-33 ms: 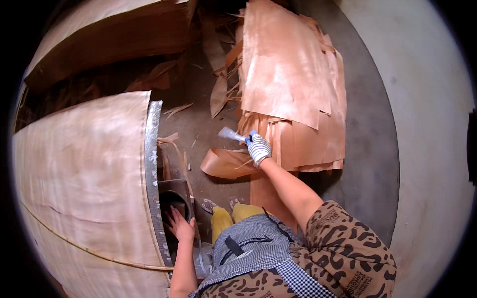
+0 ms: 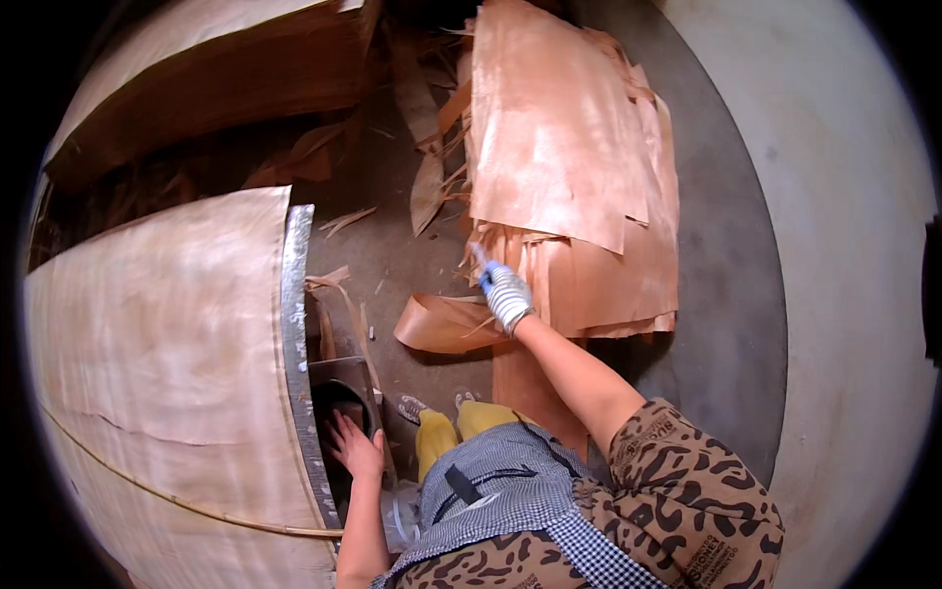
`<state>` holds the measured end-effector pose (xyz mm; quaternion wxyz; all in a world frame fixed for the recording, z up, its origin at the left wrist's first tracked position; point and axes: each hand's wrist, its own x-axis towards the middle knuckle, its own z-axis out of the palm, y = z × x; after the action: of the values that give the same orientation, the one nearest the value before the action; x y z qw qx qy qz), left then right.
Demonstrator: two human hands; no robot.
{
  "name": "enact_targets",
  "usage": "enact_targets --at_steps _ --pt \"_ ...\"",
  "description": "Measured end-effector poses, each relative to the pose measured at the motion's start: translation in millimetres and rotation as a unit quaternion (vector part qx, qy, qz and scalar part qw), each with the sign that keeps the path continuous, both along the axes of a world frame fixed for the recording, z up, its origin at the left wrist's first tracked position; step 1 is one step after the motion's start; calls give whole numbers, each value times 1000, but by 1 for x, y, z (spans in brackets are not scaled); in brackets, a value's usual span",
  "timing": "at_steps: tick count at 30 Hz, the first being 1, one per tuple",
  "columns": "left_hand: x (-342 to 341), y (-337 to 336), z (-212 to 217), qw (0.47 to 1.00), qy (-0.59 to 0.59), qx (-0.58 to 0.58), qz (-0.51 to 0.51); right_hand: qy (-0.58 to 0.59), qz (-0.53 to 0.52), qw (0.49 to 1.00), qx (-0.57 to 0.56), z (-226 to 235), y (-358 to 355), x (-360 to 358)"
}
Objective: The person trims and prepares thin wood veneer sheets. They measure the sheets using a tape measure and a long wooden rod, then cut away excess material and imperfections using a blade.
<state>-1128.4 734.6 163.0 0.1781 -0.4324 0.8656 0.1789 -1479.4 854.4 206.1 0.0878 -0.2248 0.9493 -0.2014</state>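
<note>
My right hand (image 2: 508, 299), in a white and grey striped glove, is closed round the blue handle of a scraper (image 2: 483, 260). Its blade, seen nearly edge-on, points away from me beside the left edge of a stack of reddish-brown veneer sheets (image 2: 559, 137). Bare, my left hand (image 2: 356, 447) has its fingers spread at the dark rounded opening of a box-like frame (image 2: 345, 371) below the table's edge. Whether the fingertips touch anything inside cannot be made out. Close to that hand, a pale veneer sheet (image 2: 167, 334) covers the worktable.
A metal strip (image 2: 296, 265) runs along the table's right edge, and a thin cane (image 2: 196, 508) lies across the sheet. A curled veneer strip (image 2: 442, 324) juts out left of the stack. Offcuts (image 2: 427, 187) litter the floor. Another veneer stack (image 2: 216, 98) stands at the far left.
The scraper has turned in my right hand's grip from pointing left to pointing more away from me, its blade now nearly edge-on. My left hand stays at the opening.
</note>
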Motion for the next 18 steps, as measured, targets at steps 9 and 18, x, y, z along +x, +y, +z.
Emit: enact_targets --at_steps 9,18 --pt "-105 70 56 903 286 319 -29 -347 152 912 -156 27 44 106" --pt "-174 155 65 864 283 410 80 -708 -143 547 -423 22 141 52"
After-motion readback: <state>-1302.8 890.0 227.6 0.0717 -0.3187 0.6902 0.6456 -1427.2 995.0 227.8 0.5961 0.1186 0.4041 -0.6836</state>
